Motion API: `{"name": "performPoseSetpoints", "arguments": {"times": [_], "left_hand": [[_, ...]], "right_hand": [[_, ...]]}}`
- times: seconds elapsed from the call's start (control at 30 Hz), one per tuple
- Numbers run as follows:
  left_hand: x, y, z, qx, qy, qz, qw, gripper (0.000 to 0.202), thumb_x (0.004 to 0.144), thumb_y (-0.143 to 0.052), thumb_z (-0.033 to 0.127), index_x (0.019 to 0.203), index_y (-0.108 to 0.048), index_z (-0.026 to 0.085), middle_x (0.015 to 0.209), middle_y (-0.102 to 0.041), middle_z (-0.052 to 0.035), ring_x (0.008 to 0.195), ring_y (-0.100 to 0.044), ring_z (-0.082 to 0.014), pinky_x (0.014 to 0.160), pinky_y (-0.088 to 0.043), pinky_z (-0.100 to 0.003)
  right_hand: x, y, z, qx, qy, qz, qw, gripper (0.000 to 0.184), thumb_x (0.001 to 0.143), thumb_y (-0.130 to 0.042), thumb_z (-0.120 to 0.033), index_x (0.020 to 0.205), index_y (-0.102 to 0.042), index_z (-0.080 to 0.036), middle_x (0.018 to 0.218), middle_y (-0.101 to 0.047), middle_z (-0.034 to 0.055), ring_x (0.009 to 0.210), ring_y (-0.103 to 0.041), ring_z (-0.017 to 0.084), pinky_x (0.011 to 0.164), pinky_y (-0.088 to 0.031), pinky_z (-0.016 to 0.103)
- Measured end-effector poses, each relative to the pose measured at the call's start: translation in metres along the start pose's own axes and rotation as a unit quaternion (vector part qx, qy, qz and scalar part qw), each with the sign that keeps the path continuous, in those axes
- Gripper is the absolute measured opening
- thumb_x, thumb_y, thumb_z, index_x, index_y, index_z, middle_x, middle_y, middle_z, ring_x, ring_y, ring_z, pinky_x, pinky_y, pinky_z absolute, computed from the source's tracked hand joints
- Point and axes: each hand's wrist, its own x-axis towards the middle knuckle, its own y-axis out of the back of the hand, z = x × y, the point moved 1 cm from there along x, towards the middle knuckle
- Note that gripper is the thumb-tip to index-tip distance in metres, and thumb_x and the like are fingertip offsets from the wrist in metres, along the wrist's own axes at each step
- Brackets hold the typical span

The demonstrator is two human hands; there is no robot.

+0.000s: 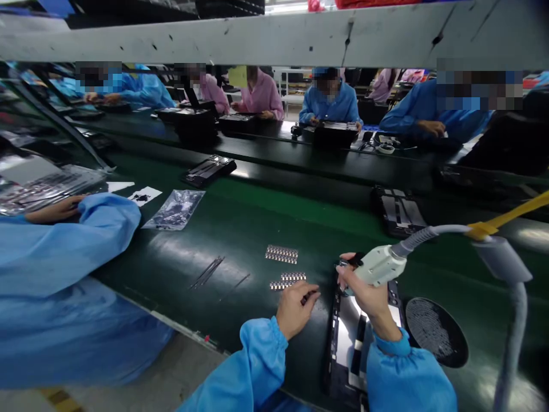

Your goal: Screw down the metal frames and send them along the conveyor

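Note:
My right hand (pixel 364 292) is wrapped round a pale electric screwdriver (pixel 381 266), whose grey cable leads off to the right. The tool lies over the top end of a black device housing (pixel 337 343) with silvery panels inside; its tip is hidden by my fingers. To the left of the housing, my left hand (pixel 295 306) is closed in a pinch on a small dark piece (pixel 307 296) too small to name. That hand partly covers a lower group of small metal parts in rows (pixel 294 277). Beyond it lies a second group of small metal parts (pixel 281 254).
A round black dish (pixel 435 332) of tiny parts sits right of the housing. Thin rods (pixel 208 272), a plastic bag (pixel 176 209) and other housings (pixel 210 170) lie on the green bench. A co-worker's blue sleeve (pixel 109 220) is at left; a beam (pixel 274 37) crosses above.

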Motion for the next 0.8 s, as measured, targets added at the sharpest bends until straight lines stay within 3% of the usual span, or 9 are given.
{"name": "performPoseSetpoints", "arguments": {"times": [0.4,0.6,0.8], "left_hand": [[-0.0028,-0.0018,-0.0007,-0.03,-0.038,0.037,0.998,0.019,0.088,-0.056,0.02,0.093,-0.074,0.018,0.08,-0.069,-0.0048,0.067,-0.063,-0.013,0.064,-0.052,-0.024],[-0.006,0.0013,0.0023,-0.059,-0.048,0.085,0.993,0.017,0.089,-0.055,0.022,0.088,-0.072,0.018,0.084,-0.073,-0.0056,0.078,-0.069,-0.0156,0.075,-0.055,-0.026],[-0.0098,0.0,0.001,-0.047,-0.026,0.083,0.995,0.016,0.088,-0.054,0.019,0.09,-0.07,0.019,0.072,-0.072,-0.0013,0.063,-0.068,-0.0129,0.066,-0.056,-0.023]], "right_hand": [[0.0025,-0.0025,-0.0023,-0.004,-0.013,0.001,1.0,0.025,0.074,-0.072,-0.03,0.092,-0.059,-0.019,0.049,-0.054,-0.0064,0.042,-0.053,0.013,0.045,-0.046,0.028],[0.0022,-0.0044,-0.003,-0.003,-0.013,0.003,1.0,0.025,0.073,-0.073,-0.033,0.09,-0.058,-0.02,0.048,-0.054,-0.0065,0.039,-0.052,0.013,0.043,-0.046,0.027],[0.0009,-0.0089,-0.0033,-0.015,-0.028,-0.019,0.999,0.025,0.073,-0.072,-0.035,0.085,-0.057,-0.02,0.047,-0.053,-0.0063,0.04,-0.051,0.012,0.043,-0.044,0.026]]}}
